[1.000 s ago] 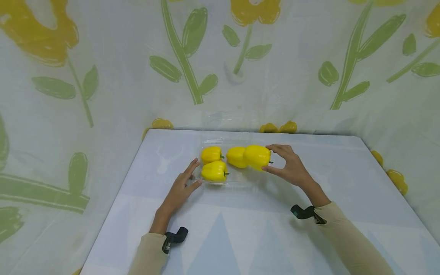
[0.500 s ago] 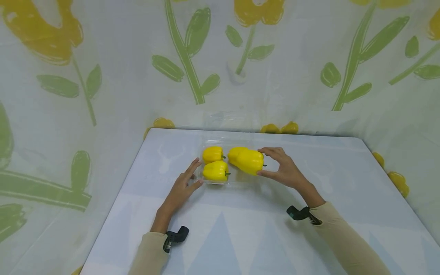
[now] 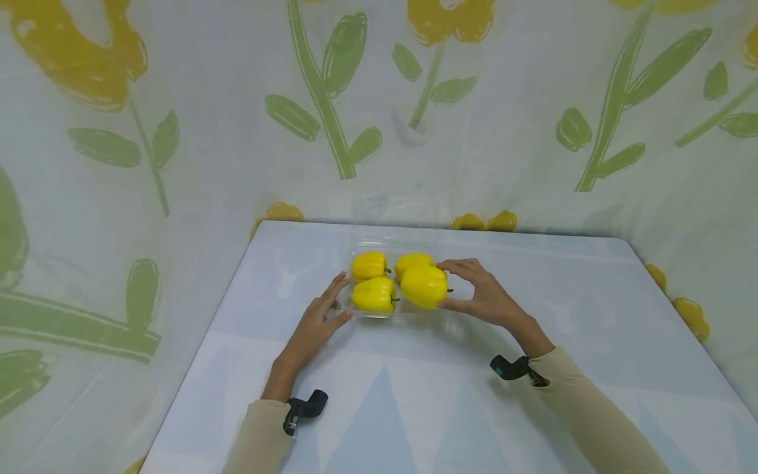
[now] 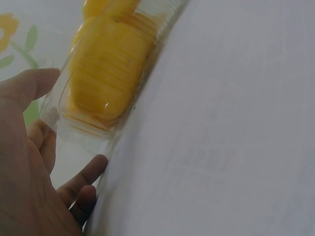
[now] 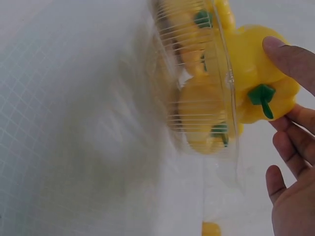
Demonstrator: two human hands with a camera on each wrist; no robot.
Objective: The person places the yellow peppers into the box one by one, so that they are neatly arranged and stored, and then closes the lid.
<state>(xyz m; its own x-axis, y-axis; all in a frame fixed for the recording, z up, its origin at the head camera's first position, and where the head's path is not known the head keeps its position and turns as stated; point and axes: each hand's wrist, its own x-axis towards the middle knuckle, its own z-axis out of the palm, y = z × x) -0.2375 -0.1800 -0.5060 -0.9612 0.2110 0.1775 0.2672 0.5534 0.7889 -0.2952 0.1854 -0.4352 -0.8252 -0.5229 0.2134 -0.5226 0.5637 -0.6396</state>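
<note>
Right hand point(image 3: 482, 299) fingers pinch fourth yellow pepper point(image 3: 424, 287) over clear tray point(image 3: 379, 315); left hand point(image 3: 316, 322) fingers spread, bracing tray. Risk: light tray slides on worktop point(image 3: 414, 395), pepper rolls out.

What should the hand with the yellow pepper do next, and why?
Probably lower it and let go. The right hand pinches the fourth yellow bell pepper over the near right corner of the clear plastic tray, where three peppers already sit, and the left hand steadies the tray's left edge.
</note>
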